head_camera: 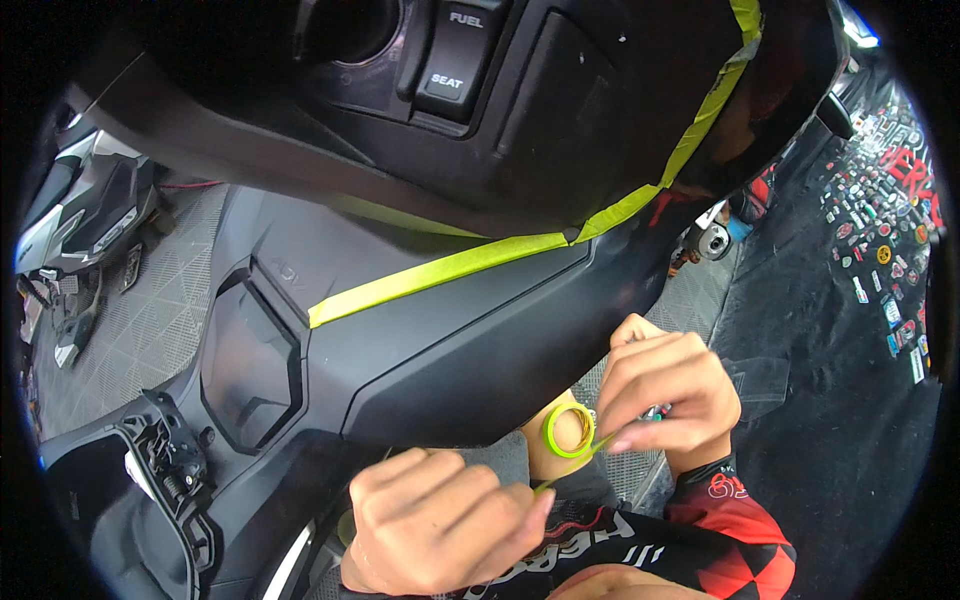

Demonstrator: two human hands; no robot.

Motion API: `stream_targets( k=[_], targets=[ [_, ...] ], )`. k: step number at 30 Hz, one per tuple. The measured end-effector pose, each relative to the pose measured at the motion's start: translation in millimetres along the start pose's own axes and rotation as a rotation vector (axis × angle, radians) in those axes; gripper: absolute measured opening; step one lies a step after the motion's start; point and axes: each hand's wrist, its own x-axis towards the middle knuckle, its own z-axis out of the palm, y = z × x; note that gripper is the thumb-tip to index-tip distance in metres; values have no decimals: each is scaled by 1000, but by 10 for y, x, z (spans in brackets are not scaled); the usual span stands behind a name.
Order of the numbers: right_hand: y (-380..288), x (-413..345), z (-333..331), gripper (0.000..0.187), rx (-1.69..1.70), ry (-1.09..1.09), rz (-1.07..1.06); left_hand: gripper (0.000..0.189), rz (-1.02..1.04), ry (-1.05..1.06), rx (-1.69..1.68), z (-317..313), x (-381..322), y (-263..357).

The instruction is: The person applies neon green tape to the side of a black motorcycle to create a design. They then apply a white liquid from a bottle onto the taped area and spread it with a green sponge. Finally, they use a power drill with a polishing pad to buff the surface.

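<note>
A thin strip of yellow-green masking tape [573, 468] is held between my two hands. Its lower end sits in the pinched fingers of my left hand [448, 521], and the fingers of my right hand [664, 382] grip the upper end. Just behind the strip is a roll of the same tape [550, 439], in front of my bare leg; whether strip and roll are joined I cannot tell. Beyond my hands stands a matte black scooter body [465, 337]. Along its panel seam runs a stuck line of yellow-green tape [442, 272], which continues up the right side.
At the top is the scooter's black dash panel with a rocker switch [456, 60]. An opened compartment with a latch mechanism [176, 450] lies lower left. Another scooter [90, 202] is parked at left on grey floor tiles [187, 255]. A black sheet with stickers [840, 315] extends at right.
</note>
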Motion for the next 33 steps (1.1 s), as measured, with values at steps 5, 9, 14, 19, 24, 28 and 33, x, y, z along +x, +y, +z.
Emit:
stream_targets(
  k=[5,9,14,19,24,28,33],
  targets=[
    [41,-75,-9,12,71,269,195,21,-228,146,-99,150,-8,-70],
    [78,16,-48,12,2,386,271,20,-378,192,-92,190,27,-118],
    [135,150,-13,10,-242,509,269,22,-502,242,71,275,73,-244],
    [177,308,33,12,-550,548,235,26,-489,194,232,313,195,-284],
    [183,347,61,17,-624,579,262,28,-454,187,289,329,245,-369],
    [189,369,68,17,-655,591,267,27,-453,161,318,320,253,-404],
    [188,385,80,16,-669,606,293,26,-510,199,301,348,333,-335]
  ],
)
